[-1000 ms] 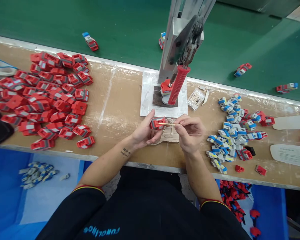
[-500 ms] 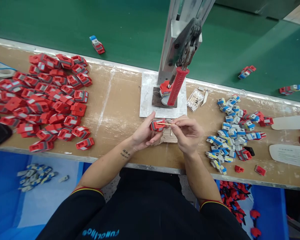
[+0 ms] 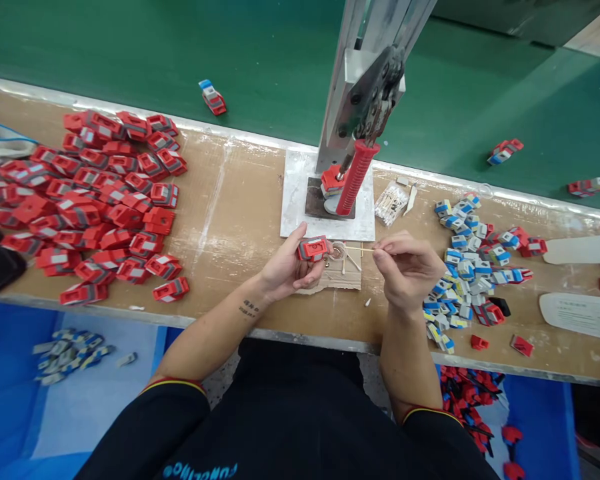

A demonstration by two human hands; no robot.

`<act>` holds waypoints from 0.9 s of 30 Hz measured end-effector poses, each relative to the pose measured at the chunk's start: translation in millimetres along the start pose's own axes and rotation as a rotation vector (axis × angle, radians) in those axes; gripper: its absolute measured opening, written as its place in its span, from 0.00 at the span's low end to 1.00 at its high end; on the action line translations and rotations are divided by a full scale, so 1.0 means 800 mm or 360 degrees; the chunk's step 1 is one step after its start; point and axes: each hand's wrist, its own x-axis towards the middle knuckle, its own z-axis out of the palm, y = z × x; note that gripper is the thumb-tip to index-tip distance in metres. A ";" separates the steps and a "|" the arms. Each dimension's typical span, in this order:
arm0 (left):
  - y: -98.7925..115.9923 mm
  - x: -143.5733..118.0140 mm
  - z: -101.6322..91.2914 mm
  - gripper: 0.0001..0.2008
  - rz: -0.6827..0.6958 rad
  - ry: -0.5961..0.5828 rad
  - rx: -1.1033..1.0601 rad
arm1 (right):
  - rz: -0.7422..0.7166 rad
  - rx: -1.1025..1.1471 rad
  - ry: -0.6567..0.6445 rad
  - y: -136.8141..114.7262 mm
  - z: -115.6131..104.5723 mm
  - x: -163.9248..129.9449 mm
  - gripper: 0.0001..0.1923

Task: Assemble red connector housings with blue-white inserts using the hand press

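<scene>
My left hand (image 3: 285, 270) grips a small red and grey plastic part (image 3: 314, 249) above the workbench. My right hand (image 3: 407, 270) pinches a thin wooden stick (image 3: 359, 249), whose tip points left and ends a short way from the red part. Below the hands lies a small piece of cardboard (image 3: 337, 279) with a little round ring (image 3: 338, 252) at its top edge. Behind them stands a hand press (image 3: 365, 87) with a red handle (image 3: 356, 177) on a white base plate (image 3: 293, 200); another red part (image 3: 332, 181) sits under the press.
A big heap of red parts (image 3: 90, 200) covers the bench on the left. A pile of blue, white and grey parts (image 3: 467, 263) lies to the right, near a bundle of sticks (image 3: 391, 202). Loose parts ride the green conveyor (image 3: 130, 47) behind. Blue bins (image 3: 10, 373) sit below the bench edge.
My right hand has drawn the stick back to the right, away from the red part. The left hand keeps its hold on that part. The parts on the conveyor have drifted right.
</scene>
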 end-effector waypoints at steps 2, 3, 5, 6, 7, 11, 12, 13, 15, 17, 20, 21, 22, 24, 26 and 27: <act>0.003 0.000 -0.002 0.35 0.0024 -0.0002 -0.0007 | 0.0030 -0.0180 -0.0276 0.008 -0.009 0.003 0.06; 0.004 0.000 -0.003 0.35 0.0035 0.0006 -0.0001 | 0.0030 -0.0277 -0.0428 0.012 -0.011 0.003 0.06; 0.005 0.001 -0.004 0.35 0.0068 0.0040 0.0032 | 0.0008 -0.0440 -0.0657 0.022 -0.010 0.002 0.07; 0.006 0.002 -0.005 0.35 0.0091 0.0060 0.0054 | 0.0004 -0.0499 -0.0733 0.026 -0.007 0.001 0.08; 0.006 0.002 -0.005 0.35 0.0114 0.0081 0.0074 | 0.0009 -0.0543 -0.0794 0.029 -0.005 0.000 0.08; 0.005 0.006 -0.005 0.34 0.0204 0.0193 0.0103 | 0.0027 -0.0540 -0.0934 0.031 -0.005 0.000 0.08; 0.004 0.006 -0.005 0.34 0.0228 0.0224 0.0105 | 0.0022 -0.0496 -0.0915 0.029 -0.008 0.001 0.07; 0.003 0.007 -0.006 0.34 0.0250 0.0250 0.0111 | 0.0021 -0.0438 -0.0856 0.026 -0.011 0.002 0.07; 0.001 0.008 -0.005 0.33 0.0289 0.0275 0.0134 | 0.0029 -0.0284 -0.0609 0.020 -0.016 0.004 0.07; -0.002 0.009 -0.004 0.33 0.0317 0.0270 0.0172 | 0.0042 -0.0069 -0.0289 0.013 -0.016 0.005 0.07; -0.006 0.008 0.001 0.33 0.0355 0.0262 0.0262 | 0.0043 0.0265 -0.0027 0.003 -0.001 0.001 0.06; -0.007 0.008 0.003 0.33 0.0357 0.0264 0.0296 | 0.0038 0.0348 -0.0030 0.000 0.005 -0.001 0.06; -0.008 0.008 0.005 0.33 0.0357 0.0270 0.0330 | 0.0032 0.0410 -0.0060 -0.003 0.011 -0.003 0.06; -0.009 0.007 0.009 0.34 0.0349 0.0287 0.0386 | 0.0031 0.0476 -0.0139 -0.006 0.020 -0.005 0.06; -0.010 0.007 0.011 0.34 0.0342 0.0294 0.0418 | 0.0041 0.0493 -0.0191 -0.007 0.024 -0.007 0.06; -0.010 0.007 0.011 0.35 0.0340 0.0293 0.0428 | 0.0046 0.0495 -0.0206 -0.008 0.025 -0.007 0.06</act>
